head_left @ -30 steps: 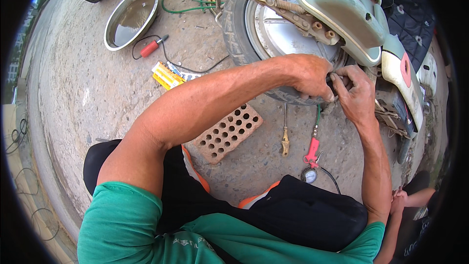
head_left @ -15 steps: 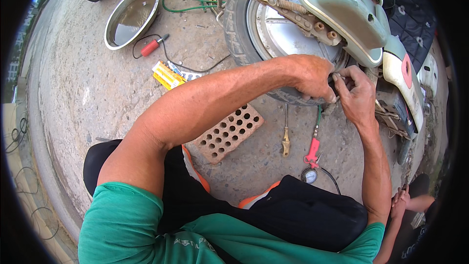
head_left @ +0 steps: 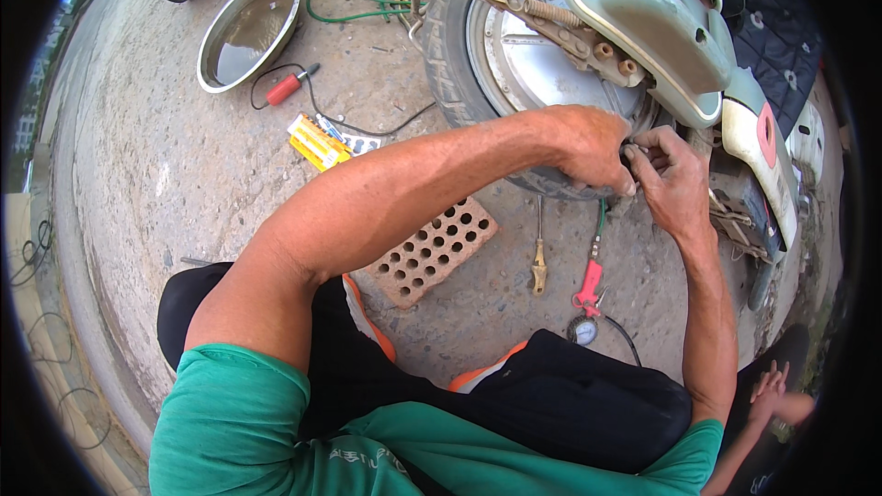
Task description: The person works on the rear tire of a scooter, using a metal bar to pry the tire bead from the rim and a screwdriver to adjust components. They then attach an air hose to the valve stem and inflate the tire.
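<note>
My left hand point(head_left: 595, 154) reaches across to the near right part of a scooter's black tyre point(head_left: 450, 69). Its fingers are curled at the tyre's edge, and their tips are mostly hidden. Close beside it, my right hand point(head_left: 670, 174) is closed in a pinch, thumb against fingers, at the same spot. Something dark shows between the two hands, too small to name. The tyre sits around a silver wheel hub point(head_left: 524, 60), beneath the scooter's grey-green swingarm cover point(head_left: 648, 37).
Near the wheel lie a perforated brick point(head_left: 432, 253), a yellow-handled screwdriver point(head_left: 538, 271) and a red inflator gun point(head_left: 589, 287) with a gauge. Farther left are a metal basin point(head_left: 209, 60) of water, a red corded tool point(head_left: 284, 89) and a yellow box point(head_left: 317, 141). Another person's hands point(head_left: 768, 393) show at lower right.
My hands stay at the tyre's edge with only a slight shift of the fingers. The other person's clasped hands have moved and their fingers are now spread.
</note>
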A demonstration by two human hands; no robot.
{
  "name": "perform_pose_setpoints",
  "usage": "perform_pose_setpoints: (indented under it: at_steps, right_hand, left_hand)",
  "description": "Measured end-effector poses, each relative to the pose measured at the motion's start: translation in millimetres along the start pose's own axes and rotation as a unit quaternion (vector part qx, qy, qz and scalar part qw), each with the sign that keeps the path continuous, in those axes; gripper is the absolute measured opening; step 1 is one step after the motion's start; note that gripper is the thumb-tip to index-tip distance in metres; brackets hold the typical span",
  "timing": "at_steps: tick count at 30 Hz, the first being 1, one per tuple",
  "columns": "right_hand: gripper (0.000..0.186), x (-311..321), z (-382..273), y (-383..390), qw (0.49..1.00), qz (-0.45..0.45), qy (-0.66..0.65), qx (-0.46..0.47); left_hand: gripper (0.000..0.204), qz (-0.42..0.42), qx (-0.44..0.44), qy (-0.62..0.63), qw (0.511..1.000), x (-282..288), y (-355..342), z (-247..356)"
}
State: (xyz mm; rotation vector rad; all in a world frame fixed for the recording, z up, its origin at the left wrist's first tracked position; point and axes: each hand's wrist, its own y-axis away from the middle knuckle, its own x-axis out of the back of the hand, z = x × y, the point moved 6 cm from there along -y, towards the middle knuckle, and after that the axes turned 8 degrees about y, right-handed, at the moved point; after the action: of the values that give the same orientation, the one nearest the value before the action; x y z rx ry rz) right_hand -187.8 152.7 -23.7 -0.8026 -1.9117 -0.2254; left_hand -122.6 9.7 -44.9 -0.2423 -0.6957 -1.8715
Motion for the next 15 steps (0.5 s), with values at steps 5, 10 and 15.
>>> perform_pose_setpoints:
  at_steps: [5, 10, 15]
  right_hand:
    - [0.013, 2.6, -19.8, -6.3, 0.997, 0.054, 0.039, 0.034]
    - [0.014, -8.9, 5.1, -5.3, 0.995, 0.005, -0.048, -0.085]
    - [0.019, 0.1, -7.2, -2.8, 0.997, -0.043, -0.047, -0.040]
  left_hand:
    - [0.080, 0.009, -0.010, 0.001, 1.000, -0.3, -0.2, -2.4]
    - [0.080, -0.006, -0.008, 0.002, 1.000, 0.6, 2.8, 2.4]
    - [0.083, -0.002, 0.013, 0.006, 1.000, 3.7, 8.6, 3.6]
